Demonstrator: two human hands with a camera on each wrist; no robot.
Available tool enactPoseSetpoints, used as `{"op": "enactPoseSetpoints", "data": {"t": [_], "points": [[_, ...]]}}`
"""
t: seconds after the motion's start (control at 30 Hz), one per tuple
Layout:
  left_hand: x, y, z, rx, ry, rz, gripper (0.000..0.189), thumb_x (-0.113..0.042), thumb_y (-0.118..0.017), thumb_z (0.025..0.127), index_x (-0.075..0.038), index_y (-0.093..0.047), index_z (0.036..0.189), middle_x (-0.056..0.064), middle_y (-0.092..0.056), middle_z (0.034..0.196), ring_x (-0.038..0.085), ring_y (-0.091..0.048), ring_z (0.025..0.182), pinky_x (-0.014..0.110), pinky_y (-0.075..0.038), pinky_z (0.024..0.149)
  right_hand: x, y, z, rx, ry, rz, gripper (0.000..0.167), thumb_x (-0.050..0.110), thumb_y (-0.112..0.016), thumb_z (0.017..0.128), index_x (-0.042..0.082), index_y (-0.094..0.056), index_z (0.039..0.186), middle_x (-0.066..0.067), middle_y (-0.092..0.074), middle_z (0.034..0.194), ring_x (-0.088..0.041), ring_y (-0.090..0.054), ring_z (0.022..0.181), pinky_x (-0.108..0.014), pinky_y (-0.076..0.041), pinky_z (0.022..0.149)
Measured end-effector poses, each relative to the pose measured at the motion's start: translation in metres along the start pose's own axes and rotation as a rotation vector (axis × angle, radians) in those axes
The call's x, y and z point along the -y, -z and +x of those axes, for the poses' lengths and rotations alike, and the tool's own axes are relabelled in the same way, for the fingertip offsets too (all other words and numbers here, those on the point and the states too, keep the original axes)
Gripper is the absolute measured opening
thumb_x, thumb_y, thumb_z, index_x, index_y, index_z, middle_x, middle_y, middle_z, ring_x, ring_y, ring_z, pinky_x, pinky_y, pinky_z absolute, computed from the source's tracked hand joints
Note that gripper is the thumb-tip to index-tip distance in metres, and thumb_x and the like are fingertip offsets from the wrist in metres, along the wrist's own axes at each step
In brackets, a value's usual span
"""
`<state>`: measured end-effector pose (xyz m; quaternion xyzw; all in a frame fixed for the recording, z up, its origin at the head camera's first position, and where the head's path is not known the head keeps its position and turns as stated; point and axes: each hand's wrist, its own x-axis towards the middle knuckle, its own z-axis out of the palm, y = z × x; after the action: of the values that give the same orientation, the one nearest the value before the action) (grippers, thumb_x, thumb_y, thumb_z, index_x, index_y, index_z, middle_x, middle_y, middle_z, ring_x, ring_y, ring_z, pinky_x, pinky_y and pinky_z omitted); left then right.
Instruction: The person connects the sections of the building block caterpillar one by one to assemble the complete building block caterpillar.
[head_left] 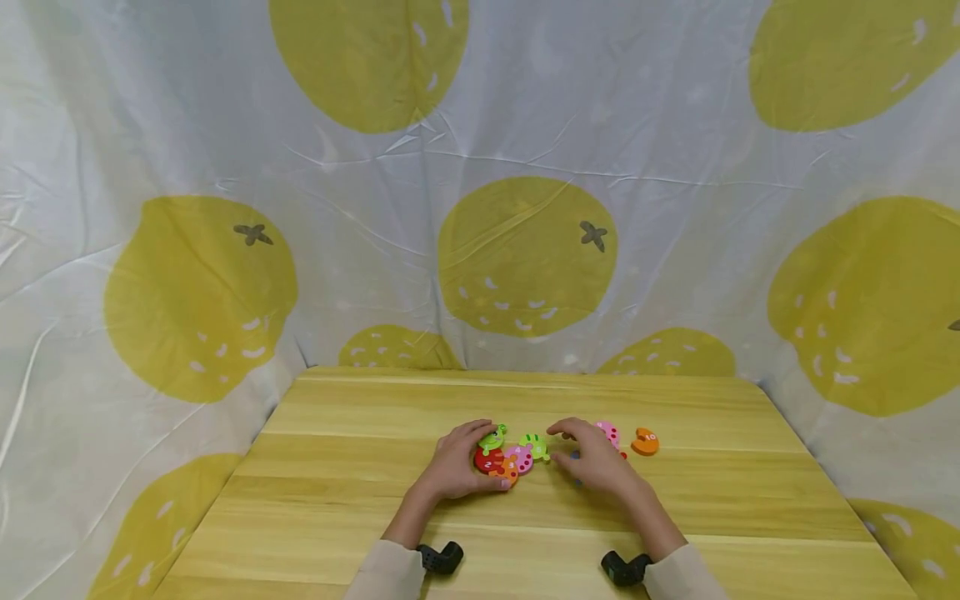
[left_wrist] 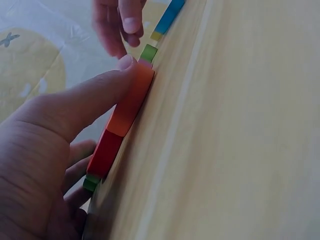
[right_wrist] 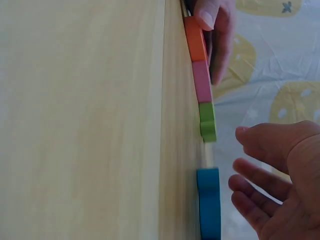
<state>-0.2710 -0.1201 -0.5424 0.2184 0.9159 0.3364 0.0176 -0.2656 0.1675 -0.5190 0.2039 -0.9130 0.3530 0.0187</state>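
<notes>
Flat caterpillar puzzle pieces sit joined in a curve on the table: a green head piece [head_left: 491,439], a red piece [head_left: 487,462], an orange piece [left_wrist: 131,102], a pink piece [right_wrist: 202,82] and a green piece [head_left: 537,447]. My left hand [head_left: 453,468] holds the row's left end, thumb on the orange piece's edge and fingers round the far side by the head. My right hand [head_left: 597,461] hovers just right of the green piece, thumb and fingers apart with nothing between them. A blue piece [right_wrist: 209,202] lies beneath it, partly hidden in the head view.
Right of my right hand lies another pink piece [head_left: 609,432], with a bit of red showing beside it. An orange piece marked 10 [head_left: 645,442] lies farther right. The wooden table [head_left: 360,417] ends at a lemon-print cloth [head_left: 360,267] behind it.
</notes>
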Motion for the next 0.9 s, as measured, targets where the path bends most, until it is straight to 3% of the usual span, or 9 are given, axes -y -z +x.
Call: {"op": "enactPoseSetpoints", "data": {"t": [0.17,0.3,0.57,0.9], "points": [[0.002,-0.002,0.000,-0.016,0.006,-0.005,0.100,-0.063,-0.087,0.070,-0.021,-0.051,0.153,0.005,-0.045,0.159,0.032,-0.037,0.150,0.060,-0.028,0.117,-0.004,0.012,-0.015,-0.014,-0.023,0.022,0.037,0.015,-0.074,0.095,0.007,-0.067,0.130,-0.007,-0.067,0.131,-0.035,-0.064,0.121,-0.053,-0.053,0.102],[0.004,-0.003,0.000,-0.030,0.010,-0.002,0.100,-0.064,-0.087,0.069,-0.021,-0.052,0.152,0.006,-0.046,0.158,0.033,-0.039,0.149,0.059,-0.029,0.117,-0.011,0.018,-0.024,-0.021,-0.034,-0.005,0.039,0.018,-0.077,0.093,0.007,-0.068,0.130,-0.006,-0.067,0.128,-0.031,-0.065,0.119,-0.051,-0.054,0.101],[0.004,-0.003,0.001,-0.032,0.013,0.007,0.100,-0.065,-0.087,0.068,-0.021,-0.052,0.151,0.006,-0.046,0.158,0.034,-0.039,0.148,0.059,-0.029,0.117,-0.017,0.026,-0.038,-0.027,-0.103,-0.071,0.040,0.024,-0.085,0.086,0.011,-0.071,0.121,-0.001,-0.067,0.111,-0.015,-0.059,0.098,-0.033,-0.054,0.087],[0.003,-0.004,0.001,-0.030,0.011,0.011,0.099,-0.065,-0.087,0.069,-0.022,-0.052,0.151,0.004,-0.046,0.158,0.032,-0.038,0.148,0.059,-0.029,0.117,-0.025,0.027,-0.044,-0.005,-0.019,-0.118,0.017,0.021,-0.083,0.088,0.015,-0.080,0.104,0.004,-0.064,0.100,-0.014,-0.054,0.089,-0.027,-0.049,0.079]]}}
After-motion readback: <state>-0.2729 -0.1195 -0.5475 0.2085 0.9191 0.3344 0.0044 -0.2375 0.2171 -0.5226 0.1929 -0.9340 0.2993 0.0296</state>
